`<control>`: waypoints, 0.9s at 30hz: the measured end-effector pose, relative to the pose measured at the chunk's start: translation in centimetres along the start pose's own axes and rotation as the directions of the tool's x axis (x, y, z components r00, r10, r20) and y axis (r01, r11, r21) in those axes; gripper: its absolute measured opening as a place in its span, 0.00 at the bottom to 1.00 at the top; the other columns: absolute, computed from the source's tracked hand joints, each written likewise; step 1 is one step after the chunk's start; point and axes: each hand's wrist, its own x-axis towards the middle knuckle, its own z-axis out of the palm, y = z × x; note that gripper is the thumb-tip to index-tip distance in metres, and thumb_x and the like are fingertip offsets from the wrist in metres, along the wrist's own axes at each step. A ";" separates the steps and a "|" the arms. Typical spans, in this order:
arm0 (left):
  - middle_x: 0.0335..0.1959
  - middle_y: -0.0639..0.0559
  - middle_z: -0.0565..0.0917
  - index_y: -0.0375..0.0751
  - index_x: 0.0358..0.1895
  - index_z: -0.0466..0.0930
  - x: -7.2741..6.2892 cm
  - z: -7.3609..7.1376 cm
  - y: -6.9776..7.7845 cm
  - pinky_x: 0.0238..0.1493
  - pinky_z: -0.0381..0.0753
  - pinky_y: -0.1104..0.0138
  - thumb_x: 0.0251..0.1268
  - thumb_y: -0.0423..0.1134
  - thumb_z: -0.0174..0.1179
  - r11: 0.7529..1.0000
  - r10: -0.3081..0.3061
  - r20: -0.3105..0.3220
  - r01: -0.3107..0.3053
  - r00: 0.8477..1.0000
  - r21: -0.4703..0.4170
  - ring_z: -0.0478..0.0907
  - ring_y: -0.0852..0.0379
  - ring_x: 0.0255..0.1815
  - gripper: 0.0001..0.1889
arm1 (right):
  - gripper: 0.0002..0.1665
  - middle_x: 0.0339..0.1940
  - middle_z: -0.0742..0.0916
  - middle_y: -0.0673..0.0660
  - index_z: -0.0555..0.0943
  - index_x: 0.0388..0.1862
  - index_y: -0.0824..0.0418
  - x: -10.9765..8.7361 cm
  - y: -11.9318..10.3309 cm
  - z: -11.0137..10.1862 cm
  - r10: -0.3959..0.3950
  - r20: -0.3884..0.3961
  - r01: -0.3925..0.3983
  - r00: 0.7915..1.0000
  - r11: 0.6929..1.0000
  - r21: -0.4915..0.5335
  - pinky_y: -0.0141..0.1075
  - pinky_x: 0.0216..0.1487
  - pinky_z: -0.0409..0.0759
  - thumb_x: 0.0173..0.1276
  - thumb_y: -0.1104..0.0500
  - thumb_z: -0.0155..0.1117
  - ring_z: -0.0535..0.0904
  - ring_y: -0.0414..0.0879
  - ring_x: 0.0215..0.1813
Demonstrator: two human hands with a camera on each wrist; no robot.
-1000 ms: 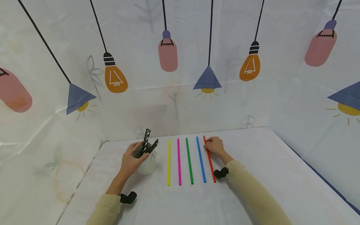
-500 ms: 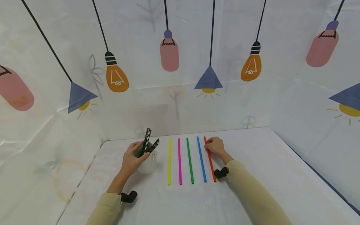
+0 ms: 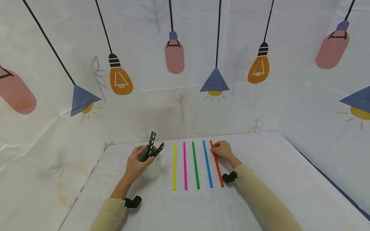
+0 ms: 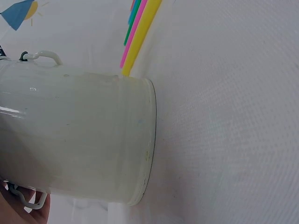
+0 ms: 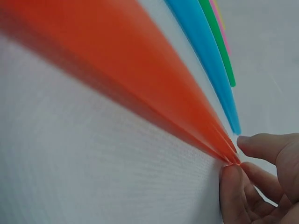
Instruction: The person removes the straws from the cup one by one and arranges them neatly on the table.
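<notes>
"Red straw [image 3: 217, 165] first: how does the right hand [image 3: 222, 149] have it?"

"From my station, I see thumb and fingers pinching it near its far end. The rest runs back toward the wrist, alongside that arm's black camera [image 3: 229, 177]."

"And next to that hand?"

"To its left I count off the blue straw [image 3: 207, 163], green straw [image 3: 195, 165], pink straw [image 3: 185, 165] and yellow straw [image 3: 174, 166], lying side by side, apart, on the white table cover [image 3: 185, 208]."

"Your left hand feed?"

"I have the left hand [image 3: 138, 162] gripping the white pot [image 3: 152, 171] around its upper part, thumb on the near side. Black-and-white patterned straws [image 3: 151, 144] lean out between thumb and fingers. One handle [image 4: 46, 53] sits to that hand's right, toward the yellow straw; the other handle [image 4: 35, 206] shows in the left wrist view with fingers just behind it."

"Beyond both hands?"

"I get a pale backdrop [image 3: 190, 106] printed with hanging lamps and bulbs, well past the fingertips."
</notes>
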 end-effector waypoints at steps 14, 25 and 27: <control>0.63 0.42 0.71 0.36 0.66 0.72 0.0 0.0 0.2 0.62 0.63 0.41 0.55 0.44 0.72 1.000 0.014 -0.009 -0.014 1.000 -0.011 0.66 0.40 0.65 0.35 | 0.18 0.33 0.86 0.59 0.83 0.45 0.69 -0.2 0.0 -0.4 0.008 0.013 -0.008 1.000 0.999 0.032 0.33 0.26 0.78 0.57 0.61 0.72 0.79 0.45 0.27; 0.64 0.42 0.71 0.35 0.66 0.72 0.0 0.0 -0.1 0.62 0.63 0.40 0.55 0.45 0.72 1.000 0.009 -0.001 -0.009 1.000 -0.005 0.65 0.40 0.66 0.35 | 0.19 0.34 0.86 0.60 0.81 0.46 0.70 -0.5 0.0 -0.6 0.010 0.029 -0.012 1.000 0.998 0.060 0.33 0.27 0.80 0.59 0.61 0.71 0.79 0.46 0.27; 0.64 0.42 0.71 0.36 0.66 0.72 0.0 0.1 -0.1 0.61 0.63 0.40 0.55 0.45 0.72 1.000 0.010 -0.002 -0.010 1.000 -0.001 0.65 0.40 0.66 0.35 | 0.19 0.34 0.85 0.61 0.82 0.46 0.70 -0.5 0.0 -0.8 -0.001 0.021 0.000 1.000 0.999 0.047 0.34 0.27 0.79 0.59 0.60 0.71 0.79 0.46 0.27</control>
